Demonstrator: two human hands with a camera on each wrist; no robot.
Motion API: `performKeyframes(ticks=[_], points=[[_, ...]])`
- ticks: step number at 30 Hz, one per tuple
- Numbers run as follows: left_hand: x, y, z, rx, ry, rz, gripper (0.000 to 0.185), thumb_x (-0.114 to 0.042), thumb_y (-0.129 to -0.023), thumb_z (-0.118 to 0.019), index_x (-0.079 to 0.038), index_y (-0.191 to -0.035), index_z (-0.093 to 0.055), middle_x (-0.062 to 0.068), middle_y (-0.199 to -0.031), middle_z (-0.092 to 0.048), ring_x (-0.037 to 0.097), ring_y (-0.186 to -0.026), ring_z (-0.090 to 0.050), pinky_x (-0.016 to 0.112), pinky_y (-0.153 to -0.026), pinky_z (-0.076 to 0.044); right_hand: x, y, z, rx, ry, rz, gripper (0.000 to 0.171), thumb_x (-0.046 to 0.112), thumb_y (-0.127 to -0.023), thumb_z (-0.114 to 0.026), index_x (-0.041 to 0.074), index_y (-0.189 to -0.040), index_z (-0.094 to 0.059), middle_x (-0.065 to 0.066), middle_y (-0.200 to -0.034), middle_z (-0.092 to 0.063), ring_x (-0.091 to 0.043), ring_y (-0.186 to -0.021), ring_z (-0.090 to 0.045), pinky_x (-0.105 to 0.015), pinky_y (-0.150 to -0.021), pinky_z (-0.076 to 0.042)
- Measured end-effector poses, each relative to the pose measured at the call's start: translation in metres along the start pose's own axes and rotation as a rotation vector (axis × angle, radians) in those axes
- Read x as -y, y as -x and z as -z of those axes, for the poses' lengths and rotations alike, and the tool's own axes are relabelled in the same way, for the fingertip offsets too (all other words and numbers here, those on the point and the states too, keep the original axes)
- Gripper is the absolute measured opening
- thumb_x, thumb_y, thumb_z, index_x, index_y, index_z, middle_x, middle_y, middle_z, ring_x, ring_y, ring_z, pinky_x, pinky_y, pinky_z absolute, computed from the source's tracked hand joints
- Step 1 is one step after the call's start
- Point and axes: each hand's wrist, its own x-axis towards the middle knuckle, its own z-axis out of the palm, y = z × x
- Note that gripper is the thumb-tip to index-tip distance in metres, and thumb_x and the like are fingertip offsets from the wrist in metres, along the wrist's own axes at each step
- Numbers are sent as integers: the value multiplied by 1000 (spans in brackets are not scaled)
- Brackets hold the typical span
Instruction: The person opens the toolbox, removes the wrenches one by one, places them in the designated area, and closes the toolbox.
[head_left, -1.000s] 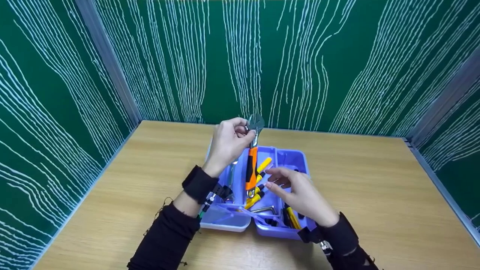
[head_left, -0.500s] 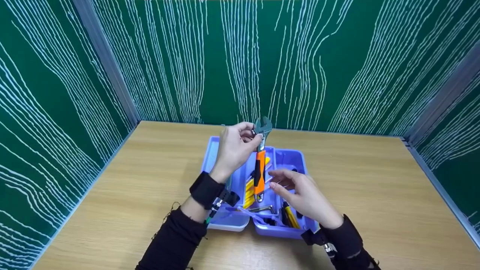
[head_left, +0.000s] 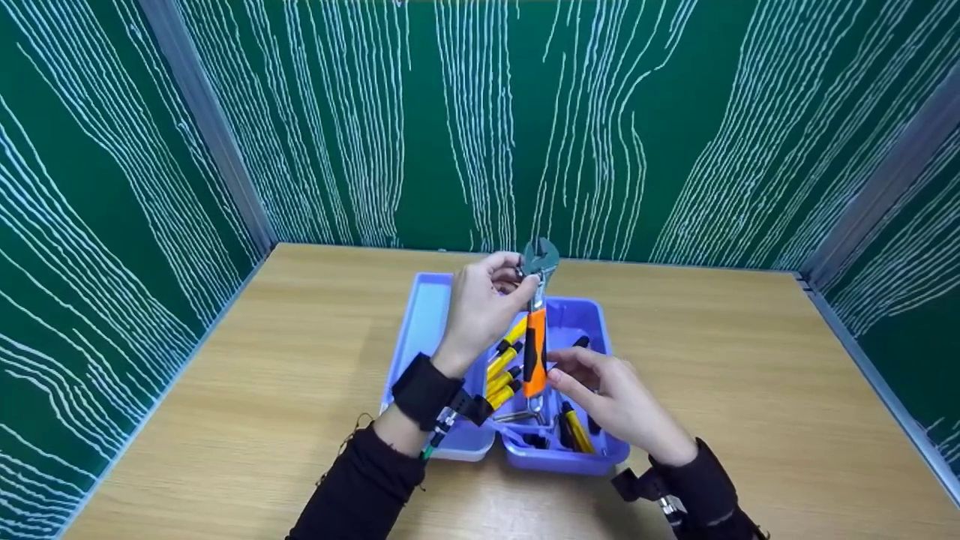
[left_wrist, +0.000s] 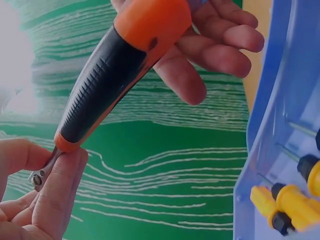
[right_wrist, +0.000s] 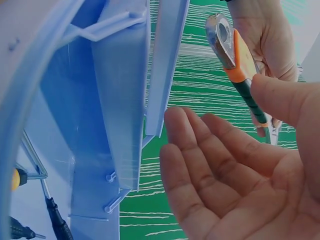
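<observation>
My left hand [head_left: 504, 279] pinches an adjustable wrench [head_left: 535, 341] just below its grey metal head, so the orange and black handle [left_wrist: 115, 70] hangs down over a blue tool tray [head_left: 424, 322]. My right hand [head_left: 564, 369] is open beside the handle's lower end, its fingertips at the orange grip. In the right wrist view the palm [right_wrist: 225, 175] faces up with the thumb close to the wrench [right_wrist: 235, 60]. In the left wrist view my left fingers [left_wrist: 45, 200] squeeze the metal shaft.
Several yellow and black screwdrivers [head_left: 502, 364] and other tools lie in the tray's compartments, with hex keys near its front. The tray stands mid-table on a wooden top [head_left: 750, 360]. Green patterned walls close the table on three sides.
My left hand has carried the wrench to the right, and it now hangs nearly upright. My right hand has closed in on the handle's lower end.
</observation>
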Motion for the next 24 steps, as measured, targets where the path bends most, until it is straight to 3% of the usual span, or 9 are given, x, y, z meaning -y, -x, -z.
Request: performKeyframes(ticks=[13,24], points=[[-9,11,-15,-23,18,-17,15,-16,-90,-74,-10,-104,-73,-1,-83,-75,9,-71,-67,24,-67,-58,1,15,7,31,-55,34,36,33,-103,-56,6,-125,-64,-5,-107,-74,-21,-95,-72,-20,-85,-57],[-13,23,-30,-13,116,-16,18,-17,-92,-73,-9,-107,-72,3,-88,-76,11,-73,-68,27,-67,-59,5,28,13,30,-61,24,30,32,-101,-59,10,-120,-65,-3,-101,-71,-13,-85,-68,-25,-75,-58]])
